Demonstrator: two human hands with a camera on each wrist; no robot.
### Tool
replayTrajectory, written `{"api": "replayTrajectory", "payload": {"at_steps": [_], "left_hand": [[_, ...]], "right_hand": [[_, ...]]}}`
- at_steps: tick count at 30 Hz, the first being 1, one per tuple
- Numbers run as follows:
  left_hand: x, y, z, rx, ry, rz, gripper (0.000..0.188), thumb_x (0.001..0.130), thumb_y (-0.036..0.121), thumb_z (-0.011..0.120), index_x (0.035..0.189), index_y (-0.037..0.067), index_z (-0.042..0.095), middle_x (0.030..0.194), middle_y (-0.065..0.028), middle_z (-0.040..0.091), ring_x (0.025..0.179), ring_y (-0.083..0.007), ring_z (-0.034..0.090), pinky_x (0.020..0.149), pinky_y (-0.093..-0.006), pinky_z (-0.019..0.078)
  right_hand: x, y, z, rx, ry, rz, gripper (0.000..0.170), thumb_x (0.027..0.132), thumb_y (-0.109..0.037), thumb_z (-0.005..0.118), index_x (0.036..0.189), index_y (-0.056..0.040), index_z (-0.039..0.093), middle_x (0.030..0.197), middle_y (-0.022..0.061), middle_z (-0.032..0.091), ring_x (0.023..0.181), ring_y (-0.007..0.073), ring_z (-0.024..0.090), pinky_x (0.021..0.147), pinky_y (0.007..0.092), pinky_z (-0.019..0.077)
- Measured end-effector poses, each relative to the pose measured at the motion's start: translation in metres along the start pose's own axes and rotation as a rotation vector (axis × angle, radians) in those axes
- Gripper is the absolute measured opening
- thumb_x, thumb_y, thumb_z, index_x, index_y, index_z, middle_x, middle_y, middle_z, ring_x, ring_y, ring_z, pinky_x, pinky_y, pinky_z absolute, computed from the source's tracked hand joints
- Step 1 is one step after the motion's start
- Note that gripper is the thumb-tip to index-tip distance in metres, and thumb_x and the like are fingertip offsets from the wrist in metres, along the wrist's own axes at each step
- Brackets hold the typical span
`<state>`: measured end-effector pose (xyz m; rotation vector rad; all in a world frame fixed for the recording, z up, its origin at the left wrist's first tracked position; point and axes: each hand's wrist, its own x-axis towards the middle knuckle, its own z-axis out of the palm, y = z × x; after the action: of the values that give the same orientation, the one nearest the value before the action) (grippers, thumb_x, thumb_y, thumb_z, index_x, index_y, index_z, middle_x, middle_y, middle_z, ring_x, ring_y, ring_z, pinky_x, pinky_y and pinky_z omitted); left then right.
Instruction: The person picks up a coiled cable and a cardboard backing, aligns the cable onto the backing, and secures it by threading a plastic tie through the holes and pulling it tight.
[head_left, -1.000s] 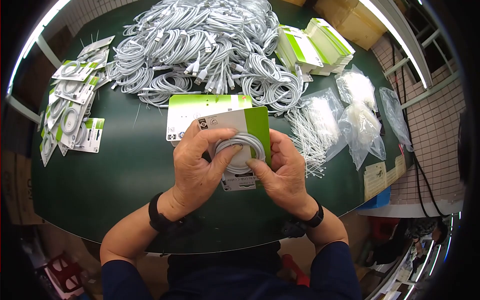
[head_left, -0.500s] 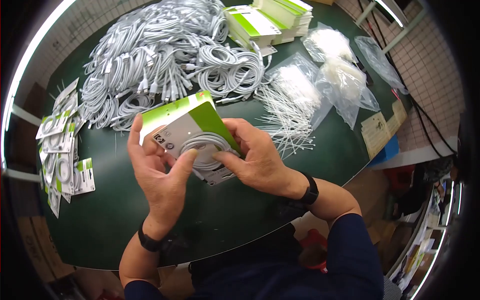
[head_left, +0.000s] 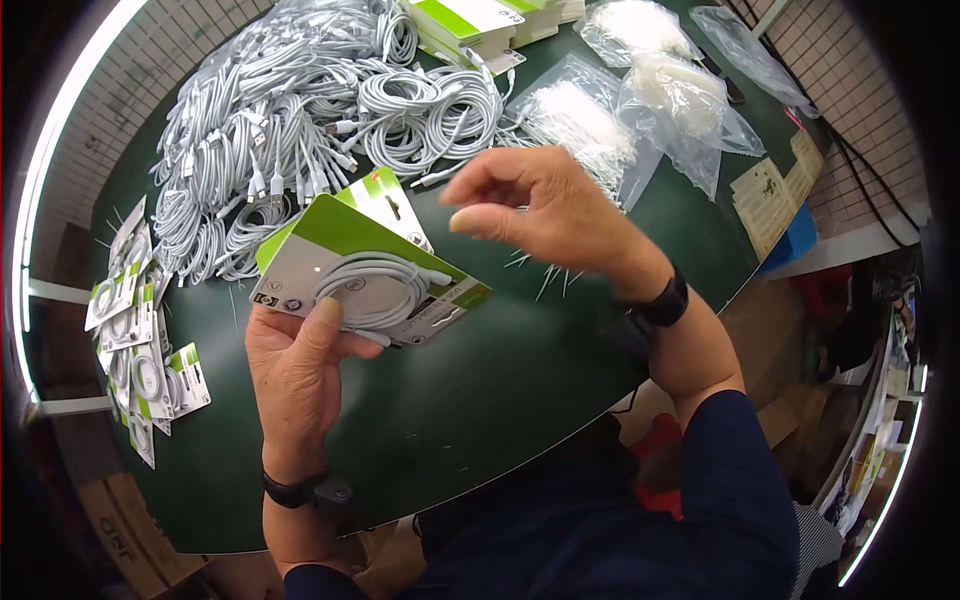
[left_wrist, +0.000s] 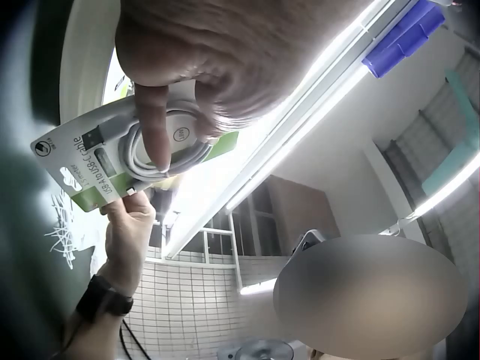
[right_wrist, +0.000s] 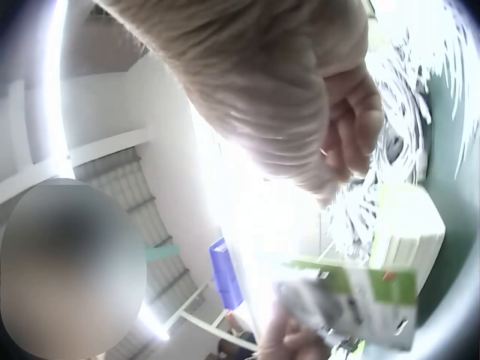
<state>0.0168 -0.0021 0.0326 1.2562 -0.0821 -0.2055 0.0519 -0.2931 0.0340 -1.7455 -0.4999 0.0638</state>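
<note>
My left hand point(head_left: 295, 385) holds a green and white packaging card point(head_left: 330, 222), tilted over the table, with the thumb pressed on a coiled white USB cable point(head_left: 372, 264) lying against the card's face. The left wrist view shows the card's printing, "USB-A to USB-C cable", facing the camera, and a finger across the coil point(left_wrist: 135, 150). My right hand point(head_left: 550, 210) hovers to the right of the card, apart from it, thumb and fingers loosely bent with nothing visible between them. Behind the held card, a stack of similar cards point(head_left: 395, 207) lies on the table.
A large heap of coiled white cables point(head_left: 270, 90) covers the back left. Beside it are stacked cards point(head_left: 465, 25), loose thin white ties point(head_left: 590, 150) and clear plastic bags point(head_left: 685, 100). Cards with cables fitted point(head_left: 148, 375) are piled at the left edge of the green table point(head_left: 480, 400).
My right hand has let go of the card and moved away to the right and back. The left hand alone keeps the card and coil, now shifted left. The head view has turned.
</note>
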Motion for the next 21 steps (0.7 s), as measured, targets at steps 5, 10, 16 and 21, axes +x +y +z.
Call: {"api": "replayTrajectory", "payload": {"at_steps": [5,10,16,21], "left_hand": [[-0.004,0.011,0.003,0.040,0.017,0.129,0.042,0.102,0.006,0.066,0.139,-0.007,0.051,0.122,-0.0199,0.071,0.093,-0.0248,0.075,0.060,-0.0318,0.0647],[-0.007,0.009,-0.016,0.078,0.078,0.313,0.041,0.104,0.007,0.064,0.140,-0.007,0.051,0.121,-0.0207,0.070,0.095,-0.0248,0.075,0.062,-0.0347,0.0658],[-0.005,0.007,-0.017,0.170,0.145,0.470,0.039,0.105,0.008,0.062,0.138,-0.009,0.053,0.121,-0.0210,0.070,0.096,-0.0248,0.074,0.064,-0.0359,0.0659],[-0.007,0.008,-0.013,0.215,0.144,0.526,0.035,0.105,0.009,0.061,0.133,-0.011,0.058,0.123,-0.0220,0.070,0.097,-0.0266,0.074,0.065,-0.0379,0.0666]], "right_hand": [[-0.003,0.013,-0.042,-0.745,-0.214,0.212,0.017,0.078,-0.011,0.085,0.092,-0.0053,0.077,0.084,0.0071,0.075,0.083,0.0218,0.073,0.073,0.0340,0.0567],[-0.010,0.019,-0.049,-1.027,-0.168,0.304,0.022,0.072,-0.016,0.085,0.091,-0.0080,0.077,0.089,0.0106,0.076,0.086,0.0324,0.073,0.076,0.0411,0.0574],[0.000,0.025,-0.049,-1.112,-0.212,0.442,0.011,0.081,-0.017,0.077,0.088,-0.0087,0.074,0.089,0.0126,0.073,0.092,0.0359,0.070,0.079,0.0444,0.0562],[-0.003,0.043,-0.044,-1.103,-0.181,0.242,0.010,0.087,-0.016,0.072,0.087,-0.0068,0.070,0.089,0.0144,0.069,0.092,0.0376,0.068,0.080,0.0462,0.0552]]}}
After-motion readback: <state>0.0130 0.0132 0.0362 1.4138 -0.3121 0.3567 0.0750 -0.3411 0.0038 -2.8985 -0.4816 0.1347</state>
